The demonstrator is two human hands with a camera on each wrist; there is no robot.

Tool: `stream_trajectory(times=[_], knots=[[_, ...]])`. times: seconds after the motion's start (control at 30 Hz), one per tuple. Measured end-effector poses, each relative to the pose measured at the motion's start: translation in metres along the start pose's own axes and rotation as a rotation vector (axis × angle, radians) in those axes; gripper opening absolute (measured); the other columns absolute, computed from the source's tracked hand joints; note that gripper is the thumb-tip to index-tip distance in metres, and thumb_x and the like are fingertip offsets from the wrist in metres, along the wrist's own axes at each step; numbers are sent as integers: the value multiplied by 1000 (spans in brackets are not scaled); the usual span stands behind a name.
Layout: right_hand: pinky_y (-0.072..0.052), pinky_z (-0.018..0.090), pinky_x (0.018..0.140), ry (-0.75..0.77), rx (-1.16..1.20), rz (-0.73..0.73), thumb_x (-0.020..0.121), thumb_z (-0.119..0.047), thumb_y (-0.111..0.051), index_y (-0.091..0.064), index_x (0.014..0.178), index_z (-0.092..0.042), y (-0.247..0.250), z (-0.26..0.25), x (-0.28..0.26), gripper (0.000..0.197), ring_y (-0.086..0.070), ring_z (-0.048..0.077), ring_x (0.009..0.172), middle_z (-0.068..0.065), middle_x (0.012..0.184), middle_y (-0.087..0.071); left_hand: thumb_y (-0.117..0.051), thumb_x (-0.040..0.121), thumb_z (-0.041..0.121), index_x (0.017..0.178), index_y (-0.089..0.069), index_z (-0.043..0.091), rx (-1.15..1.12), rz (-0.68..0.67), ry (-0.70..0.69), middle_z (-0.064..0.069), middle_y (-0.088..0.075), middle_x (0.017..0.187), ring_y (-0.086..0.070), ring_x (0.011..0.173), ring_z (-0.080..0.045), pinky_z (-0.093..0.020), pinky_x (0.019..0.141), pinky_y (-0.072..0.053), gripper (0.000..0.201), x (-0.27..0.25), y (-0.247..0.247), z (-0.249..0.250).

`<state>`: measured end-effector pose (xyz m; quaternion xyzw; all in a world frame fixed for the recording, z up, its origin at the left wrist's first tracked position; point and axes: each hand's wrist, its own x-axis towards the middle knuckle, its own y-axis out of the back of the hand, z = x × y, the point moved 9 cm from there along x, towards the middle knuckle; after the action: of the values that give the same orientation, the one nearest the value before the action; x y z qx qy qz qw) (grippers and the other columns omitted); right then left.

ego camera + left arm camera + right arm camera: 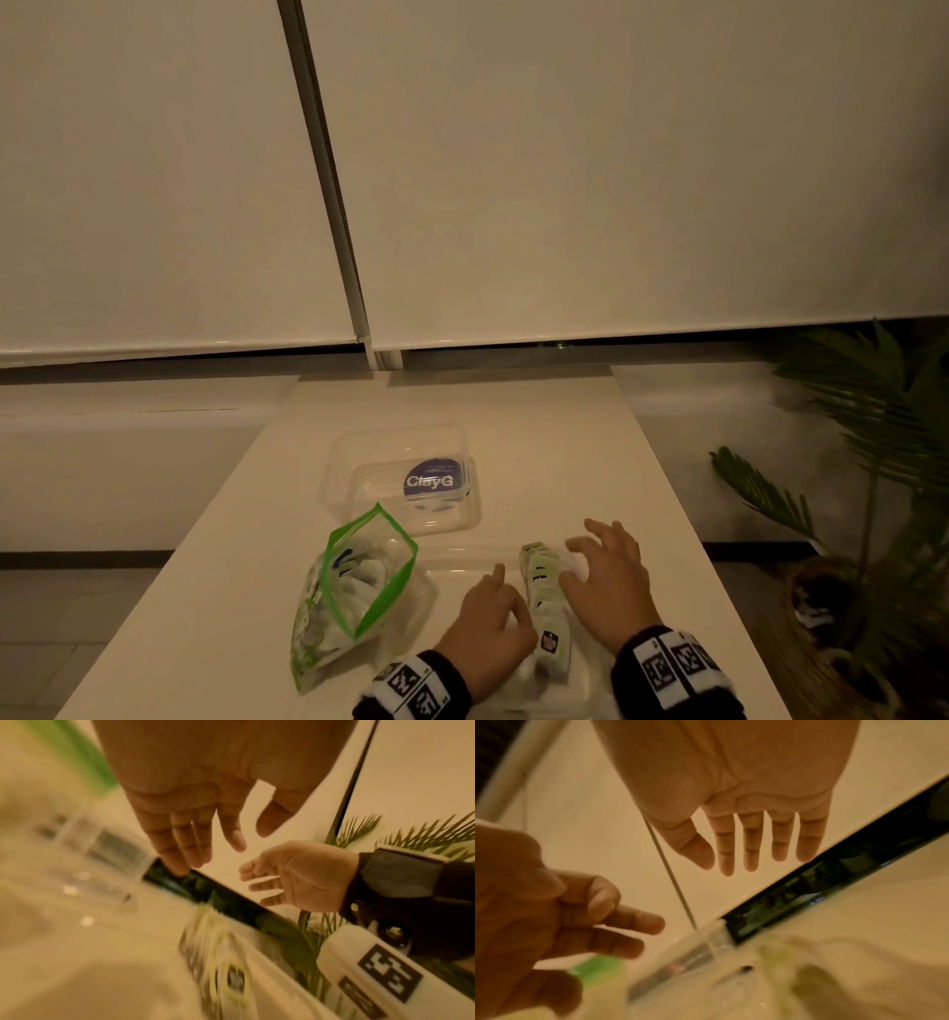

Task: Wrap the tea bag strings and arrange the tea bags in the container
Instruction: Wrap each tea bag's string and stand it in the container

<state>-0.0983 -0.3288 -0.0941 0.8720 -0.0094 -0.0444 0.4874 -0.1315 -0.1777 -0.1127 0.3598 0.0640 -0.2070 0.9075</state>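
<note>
Left hand [490,614]: hovers over the near left part of the clear container [452,570], fingers loosely bent and apart, holding nothing; the left wrist view shows the palm empty.
Right hand [608,583]: fingers spread wide and relaxed, empty, just to the right of the row of tea bags [544,596].
Row of tea bags: white and green packets standing on edge in a line that runs front to back inside the container, between the two hands.
Clear container: shallow, transparent, at the near edge of the white table [539,411].
Green-edged pouch [354,580]: open at the top, more tea bags inside, just left of the container.
Lid [405,478]: clear, with a round dark label, farther back on the table.
Plant [883,462]: beside the table on the right.
</note>
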Motion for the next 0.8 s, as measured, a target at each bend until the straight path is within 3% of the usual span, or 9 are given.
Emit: stream_trajectory(times=[0.07,0.1,0.17,0.23,0.33,0.4,0.5,0.6,0.8], knots=[[-33,29,105,128,176,112,88,-23,-57,-61,116,-25,18,-38,-3,29,-32,17,131,-9,131,-49,-49,73,38,83,-51,32,-115,294,-172,31,-48,120,-44,121,-1,-17,95,-34,12,-27,48,13],[-36,27,101,209,256,123,86,-18,-58,-64,111,-25,21,-62,-5,26,-38,15,123,-11,120,-54,-49,71,36,81,-51,32,-96,462,-252,30,-50,104,-46,104,3,-12,84,-34,11,-44,74,17],[-37,26,99,381,303,76,84,-17,-60,-67,106,-26,16,-116,-9,25,-42,12,115,-13,110,-61,-50,71,34,84,-54,32,67,771,-367,23,-47,93,-41,92,-2,-15,79,-31,14,-80,119,20],[-34,30,102,535,221,-12,86,-22,-58,-68,110,-29,-1,-170,-14,26,-41,12,114,-12,113,-64,-56,73,29,88,-60,28,234,948,-270,12,-47,104,-39,98,-12,-26,83,-31,16,-99,152,1],[-30,39,102,611,-51,-176,93,-28,-51,-66,117,-29,-41,-222,-18,28,-37,19,114,-4,117,-65,-63,83,19,100,-65,31,232,779,128,-3,-38,137,-32,128,-26,-44,97,-36,21,-86,170,-60],[-31,43,97,630,-306,-240,96,-27,-44,-68,113,-22,-68,-240,-17,29,-37,26,113,2,112,-66,-56,91,19,104,-62,33,172,610,228,-6,-31,147,-37,132,-28,-39,106,-36,21,-76,166,-84],[-30,45,96,598,-566,-272,96,-25,-42,-64,107,-16,-95,-246,-9,26,-37,31,117,6,111,-64,-46,95,16,115,-55,28,131,536,248,-4,-40,139,-54,113,-20,-29,101,-42,25,-70,165,-85],[-26,46,102,533,-653,-313,94,-24,-46,-61,111,-15,-112,-244,0,24,-35,31,123,8,118,-62,-46,95,12,127,-51,19,147,528,256,-3,-43,139,-54,113,-17,-25,100,-40,34,-67,164,-85],[-20,47,106,504,-605,-306,94,-23,-48,-62,113,-18,-120,-249,7,24,-36,29,125,7,120,-61,-45,95,6,130,-52,14,79,551,193,-4,-45,140,-48,109,-9,-19,101,-33,37,-71,168,-78]])
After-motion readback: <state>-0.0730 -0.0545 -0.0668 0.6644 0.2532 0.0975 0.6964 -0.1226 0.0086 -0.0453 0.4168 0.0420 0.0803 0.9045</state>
